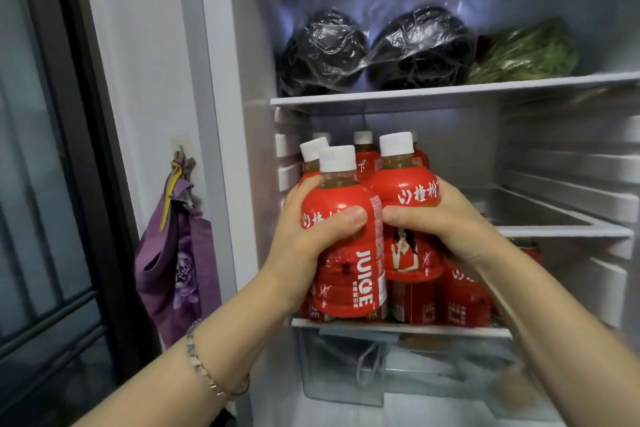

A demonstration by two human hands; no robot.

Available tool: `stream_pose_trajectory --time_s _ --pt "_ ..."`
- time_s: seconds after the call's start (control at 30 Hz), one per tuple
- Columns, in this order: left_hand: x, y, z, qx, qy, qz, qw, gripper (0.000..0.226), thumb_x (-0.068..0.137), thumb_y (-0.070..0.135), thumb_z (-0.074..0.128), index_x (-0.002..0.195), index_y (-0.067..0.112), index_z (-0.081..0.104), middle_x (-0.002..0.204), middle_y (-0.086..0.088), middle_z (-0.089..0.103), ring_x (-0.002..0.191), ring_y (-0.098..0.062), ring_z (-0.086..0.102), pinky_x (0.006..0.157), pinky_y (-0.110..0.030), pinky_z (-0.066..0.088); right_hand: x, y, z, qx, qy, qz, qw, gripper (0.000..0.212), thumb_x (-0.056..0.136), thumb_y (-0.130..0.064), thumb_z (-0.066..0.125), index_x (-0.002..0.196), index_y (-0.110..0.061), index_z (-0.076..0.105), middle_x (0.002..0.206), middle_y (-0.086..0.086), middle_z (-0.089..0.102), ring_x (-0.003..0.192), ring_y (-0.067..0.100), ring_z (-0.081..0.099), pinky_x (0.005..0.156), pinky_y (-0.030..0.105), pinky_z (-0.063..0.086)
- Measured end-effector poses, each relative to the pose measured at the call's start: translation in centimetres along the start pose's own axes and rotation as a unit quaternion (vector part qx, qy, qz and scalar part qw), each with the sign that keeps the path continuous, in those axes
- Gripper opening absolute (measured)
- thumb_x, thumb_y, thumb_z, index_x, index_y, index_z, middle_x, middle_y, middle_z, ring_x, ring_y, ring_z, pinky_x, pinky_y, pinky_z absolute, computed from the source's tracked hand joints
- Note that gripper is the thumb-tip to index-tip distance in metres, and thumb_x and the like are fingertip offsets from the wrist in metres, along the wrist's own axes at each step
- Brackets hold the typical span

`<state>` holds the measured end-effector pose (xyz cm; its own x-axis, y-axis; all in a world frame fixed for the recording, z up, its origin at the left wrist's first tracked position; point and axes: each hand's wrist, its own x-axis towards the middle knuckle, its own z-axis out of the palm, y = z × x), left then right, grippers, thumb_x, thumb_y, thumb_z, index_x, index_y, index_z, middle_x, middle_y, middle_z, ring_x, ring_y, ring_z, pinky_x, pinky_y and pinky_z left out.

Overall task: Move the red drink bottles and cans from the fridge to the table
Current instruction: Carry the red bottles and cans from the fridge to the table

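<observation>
Red juice bottle stood upright in your left grip, curled round it; the second bottle, touching it, stood likewise in your right grip. Both were at the fridge shelf front, exit probably straight toward you.

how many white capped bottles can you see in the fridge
4 clearly: the front bottle in the left hand, the right bottle in the right hand, a third bottle just behind the front one, and a fourth bottle at the back between them. More may be hidden behind.
</observation>
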<state>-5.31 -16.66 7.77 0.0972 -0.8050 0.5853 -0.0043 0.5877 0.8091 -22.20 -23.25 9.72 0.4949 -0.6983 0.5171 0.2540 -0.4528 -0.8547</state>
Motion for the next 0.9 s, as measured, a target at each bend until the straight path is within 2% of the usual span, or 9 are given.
stream_pose_trajectory --time_s 0.13,0.3,0.37,0.5,0.6,0.7,0.77,0.83,0.9 --pt "-3.7 0.5 0.1 -0.006 -0.021 -0.009 1.000 0.081 0.033 0.057 0.087 0.104 0.027 0.062 0.104 -0.009 0.068 0.091 -0.026 0.068 0.076 -0.037 0.056 -3.7 0.4 1.3 0.014 -0.005 0.010 1.000 0.048 0.052 -0.015 0.078 0.098 -0.020 0.066 0.091 0.003 0.075 0.082 0.019 0.072 0.065 0.027 0.058" --pt "-9.8 1.8 0.2 -0.003 0.029 -0.011 1.000 0.060 0.036 0.045 0.089 0.091 0.032 0.070 0.092 -0.001 0.070 0.082 -0.017 0.068 0.071 -0.031 0.054 -7.5 1.1 3.9 0.028 -0.047 0.030 0.998 0.071 0.038 -0.013 0.089 0.103 -0.021 0.063 0.091 -0.001 0.075 0.082 0.015 0.072 0.067 0.028 0.059" --pt "-12.2 2.4 0.2 0.014 0.069 -0.013 0.997 0.072 0.034 0.052 0.088 0.098 0.026 0.067 0.092 -0.001 0.069 0.080 -0.014 0.068 0.069 -0.028 0.054 -8.7 1.3 4.9 0.041 -0.058 0.035 0.997 0.062 0.044 -0.015 0.085 0.101 -0.023 0.063 0.090 -0.003 0.075 0.083 0.014 0.071 0.068 0.028 0.058" --pt "-18.4 4.5 1.4 0.065 0.163 -0.031 0.984 0.096 0.032 0.054 0.088 0.112 0.012 0.055 0.097 -0.008 0.065 0.083 -0.019 0.065 0.072 -0.031 0.053 -11.9 1.4 7.5 0.066 -0.129 0.043 0.988 0.065 0.040 -0.024 0.085 0.101 -0.022 0.063 0.089 -0.002 0.074 0.083 0.015 0.071 0.070 0.029 0.057" --pt "-24.2 6.4 2.8 0.102 0.236 -0.034 0.966 0.090 0.034 0.055 0.088 0.110 0.017 0.057 0.106 -0.013 0.060 0.088 -0.021 0.064 0.075 -0.034 0.052 -15.0 1.2 9.6 0.098 -0.217 0.053 0.970 0.058 0.046 -0.018 0.082 0.100 -0.023 0.062 0.083 -0.006 0.074 0.078 0.011 0.071 0.065 0.025 0.056" --pt "-31.3 8.8 4.7 0.126 0.325 -0.040 0.936 0.084 0.032 0.055 0.088 0.105 0.022 0.059 0.110 -0.015 0.057 0.088 -0.020 0.064 0.075 -0.033 0.052 -19.3 0.7 12.9 0.130 -0.304 0.059 0.942 0.080 0.029 -0.029 0.088 0.103 -0.020 0.061 0.085 -0.005 0.074 0.077 0.011 0.070 0.065 0.025 0.056" --pt "-35.6 10.3 5.7 0.147 0.367 -0.058 0.917 0.088 0.031 0.055 0.089 0.107 0.021 0.058 0.115 -0.019 0.053 0.090 -0.020 0.063 0.074 -0.031 0.053 -22.3 0.1 15.0 0.146 -0.340 0.057 0.927 0.078 0.027 -0.031 0.088 0.100 -0.022 0.061 0.081 -0.009 0.073 0.075 0.007 0.069 0.065 0.023 0.056" --pt "-40.5 13.1 7.5 0.181 0.425 -0.069 0.884 0.097 0.031 0.056 0.088 0.114 0.017 0.054 0.119 -0.022 0.051 0.094 -0.023 0.062 0.079 -0.034 0.054 -26.0 -1.1 17.8 0.166 -0.395 0.061 0.901 0.068 0.034 -0.023 0.086 0.097 -0.023 0.059 0.077 -0.013 0.072 0.070 0.001 0.067 0.061 0.017 0.053" --pt "-44.9 15.1 9.1 0.201 0.459 -0.075 0.862 0.100 0.034 0.057 0.087 0.117 0.016 0.051 0.117 -0.021 0.053 0.095 -0.022 0.062 0.080 -0.033 0.053 -29.0 -2.7 19.8 0.186 -0.443 0.056 0.875 0.076 0.033 -0.028 0.087 0.103 -0.019 0.060 0.085 -0.007 0.072 0.075 0.004 0.068 0.064 0.018 0.054"
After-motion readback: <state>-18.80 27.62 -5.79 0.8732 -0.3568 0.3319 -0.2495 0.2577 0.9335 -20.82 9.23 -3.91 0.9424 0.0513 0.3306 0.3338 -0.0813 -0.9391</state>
